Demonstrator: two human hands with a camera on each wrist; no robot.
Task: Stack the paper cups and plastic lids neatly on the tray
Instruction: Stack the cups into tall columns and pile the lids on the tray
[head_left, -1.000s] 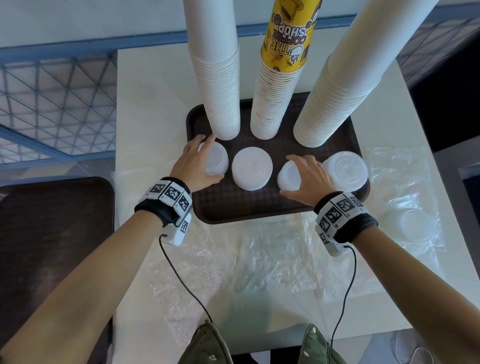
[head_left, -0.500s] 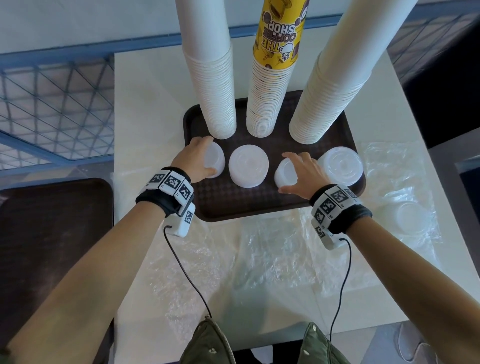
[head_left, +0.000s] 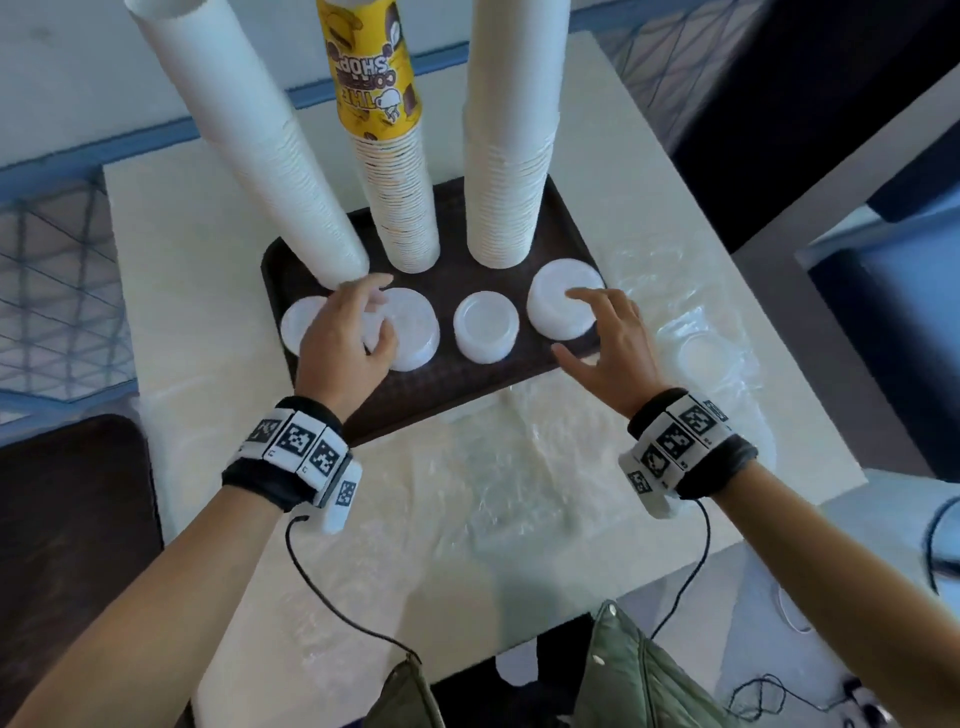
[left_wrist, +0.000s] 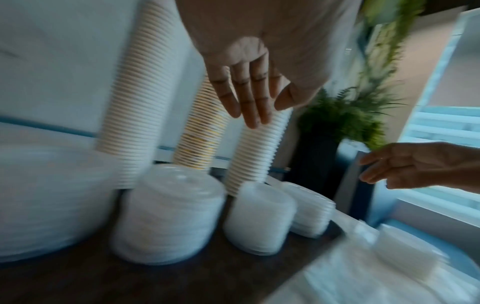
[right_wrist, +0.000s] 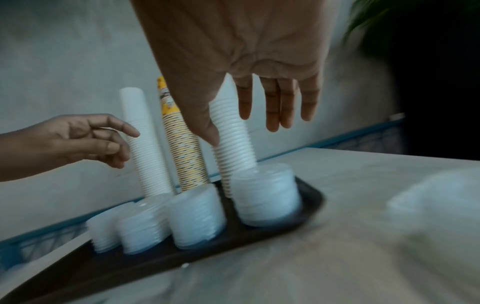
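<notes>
A dark brown tray (head_left: 441, 400) holds three tall cup stacks: a white one (head_left: 270, 150), a yellow printed one (head_left: 387, 135) and another white one (head_left: 506, 135). In front of them stand several stacks of clear plastic lids (head_left: 485, 325). My left hand (head_left: 363, 322) hovers over the gap between the two left lid stacks (head_left: 415, 332), fingers relaxed and holding nothing. My right hand (head_left: 587, 327) floats by the rightmost lid stack (head_left: 556, 296), fingers spread and empty. The wrist views show the left hand (left_wrist: 249, 102) and the right hand (right_wrist: 257, 111) above the lids, not touching them.
Crumpled clear plastic wrap (head_left: 493, 467) covers the white table in front of the tray. A loose lid stack (head_left: 701, 358) lies in the wrap at the right. A second dark tray (head_left: 67, 519) sits lower left. A blue railing (head_left: 62, 291) runs along the left.
Both hands have let go of the lid stacks they held and lifted off. The left hand moved right, the right hand moved right towards the rightmost stack.
</notes>
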